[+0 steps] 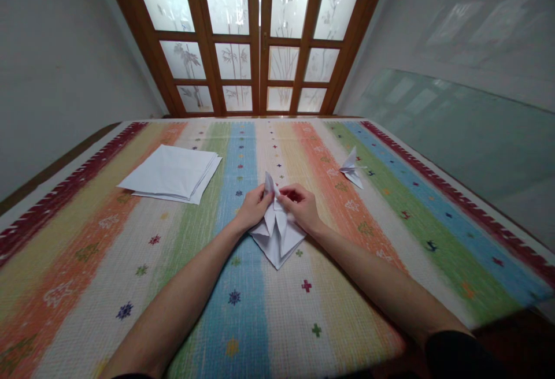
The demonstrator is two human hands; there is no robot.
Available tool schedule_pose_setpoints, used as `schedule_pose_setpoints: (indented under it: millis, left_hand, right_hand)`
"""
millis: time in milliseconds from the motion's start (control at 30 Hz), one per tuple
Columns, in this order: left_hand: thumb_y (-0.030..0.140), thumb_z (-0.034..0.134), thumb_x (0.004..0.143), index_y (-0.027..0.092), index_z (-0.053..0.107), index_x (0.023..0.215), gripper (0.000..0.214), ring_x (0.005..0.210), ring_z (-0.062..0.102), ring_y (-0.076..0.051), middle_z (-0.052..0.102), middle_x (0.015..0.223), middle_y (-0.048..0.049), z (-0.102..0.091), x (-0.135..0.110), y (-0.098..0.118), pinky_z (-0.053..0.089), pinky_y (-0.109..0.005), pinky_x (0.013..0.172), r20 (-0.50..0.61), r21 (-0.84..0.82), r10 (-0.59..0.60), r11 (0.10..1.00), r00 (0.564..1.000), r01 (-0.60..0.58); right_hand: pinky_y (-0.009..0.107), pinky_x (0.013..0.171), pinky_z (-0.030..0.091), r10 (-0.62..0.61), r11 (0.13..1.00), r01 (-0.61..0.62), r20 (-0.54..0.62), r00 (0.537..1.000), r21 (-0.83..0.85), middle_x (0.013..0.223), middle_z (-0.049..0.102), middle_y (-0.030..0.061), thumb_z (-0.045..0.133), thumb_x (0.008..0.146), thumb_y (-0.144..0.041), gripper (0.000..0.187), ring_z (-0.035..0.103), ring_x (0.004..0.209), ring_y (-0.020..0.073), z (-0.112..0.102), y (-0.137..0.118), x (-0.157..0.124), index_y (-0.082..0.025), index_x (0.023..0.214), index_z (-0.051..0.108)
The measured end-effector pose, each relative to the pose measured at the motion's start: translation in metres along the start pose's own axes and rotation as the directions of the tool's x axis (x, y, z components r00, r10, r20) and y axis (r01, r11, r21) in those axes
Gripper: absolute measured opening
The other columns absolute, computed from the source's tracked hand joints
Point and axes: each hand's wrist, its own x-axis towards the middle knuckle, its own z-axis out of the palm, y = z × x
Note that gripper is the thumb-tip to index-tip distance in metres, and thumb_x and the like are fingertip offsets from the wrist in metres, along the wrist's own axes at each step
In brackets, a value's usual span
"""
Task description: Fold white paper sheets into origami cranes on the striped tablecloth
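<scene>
A partly folded white paper model [278,234] lies on the striped tablecloth [182,286] in front of me. My left hand [254,207] pinches its upper left part, fingers closed on a raised flap. My right hand [300,205] pinches the same raised tip from the right, fingers curled on the paper. Both hands meet at the top of the model, while its pointed lower end rests on the cloth toward me.
A stack of white paper sheets [173,173] lies at the left of the table. A finished folded paper crane [352,168] sits at the right, beyond my hands. Wooden doors with frosted glass panes [260,38] stand behind the table. Walls flank both sides.
</scene>
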Motion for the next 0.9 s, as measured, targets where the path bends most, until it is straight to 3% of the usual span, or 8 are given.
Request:
schedule_pose_setpoints:
  millis: [200,300,500,700,800,900]
  left_hand:
    - [0.042,0.06,0.083,0.02,0.051,0.096,0.027,0.052,0.052,-0.011,0.059,0.066,0.0035,0.004,0.0,-0.006,0.037,-0.021,0.049,-0.017,-0.201,-0.078,0.977,0.997,0.073]
    - [0.045,0.061,0.08,0.02,0.05,0.087,0.029,0.044,0.046,-0.009,0.053,0.056,0.0065,0.005,0.001,-0.004,0.031,-0.019,0.043,-0.017,-0.254,-0.106,0.962,0.994,0.098]
    - [0.035,0.062,0.077,0.017,0.054,0.069,0.021,0.044,0.042,-0.008,0.05,0.051,0.0064,0.003,0.0,0.013,0.031,-0.02,0.045,-0.19,-0.11,-0.066,0.993,0.98,0.045]
    - [0.031,0.061,0.079,0.016,0.066,0.073,0.017,0.059,0.057,-0.012,0.065,0.066,0.0005,0.006,-0.006,0.023,0.041,-0.023,0.057,-0.162,0.056,0.058,0.997,0.985,-0.049]
    - [0.031,0.059,0.08,0.015,0.068,0.077,0.018,0.062,0.059,-0.013,0.068,0.07,-0.0011,0.007,-0.006,0.022,0.042,-0.024,0.059,-0.173,0.051,0.058,0.997,0.983,-0.05]
    - [0.032,0.059,0.08,0.015,0.068,0.08,0.019,0.064,0.06,-0.014,0.068,0.073,-0.0021,0.008,-0.005,0.021,0.043,-0.025,0.06,-0.192,0.014,0.044,0.999,0.98,-0.042]
  right_hand:
    - [0.026,0.054,0.043,0.062,0.998,-0.062,-0.007,0.998,0.019,0.071,0.064,0.0005,0.076,0.066,-0.038,0.026,0.052,0.056,0.0118,-0.001,0.003,0.002,-0.019,0.082,0.067]
    - [0.027,0.054,0.043,0.09,0.996,-0.09,-0.004,0.996,0.029,0.071,0.064,0.0005,0.075,0.065,-0.037,0.026,0.052,0.056,0.0121,-0.001,0.003,0.003,-0.019,0.082,0.067]
    - [0.028,0.062,0.046,0.059,0.997,-0.057,-0.048,0.997,0.042,0.083,0.067,0.004,0.077,0.065,-0.037,0.03,0.059,0.07,0.0159,-0.003,-0.002,0.005,-0.02,0.088,0.068]
    - [0.031,0.065,0.049,0.009,0.999,-0.006,-0.07,0.998,0.035,0.086,0.069,0.0052,0.073,0.07,-0.038,0.028,0.062,0.075,0.0181,0.0,-0.01,0.003,-0.019,0.091,0.068]
    - [0.03,0.063,0.049,-0.074,0.995,0.066,-0.118,0.99,-0.069,0.085,0.069,0.0049,0.067,0.076,-0.032,0.02,0.061,0.073,0.0173,0.0,-0.014,0.0,-0.019,0.091,0.068]
    - [0.029,0.061,0.048,-0.242,0.944,0.2,-0.141,0.96,-0.263,0.082,0.067,0.0038,0.064,0.079,-0.025,0.015,0.058,0.068,0.0155,-0.001,-0.017,-0.002,-0.02,0.092,0.069]
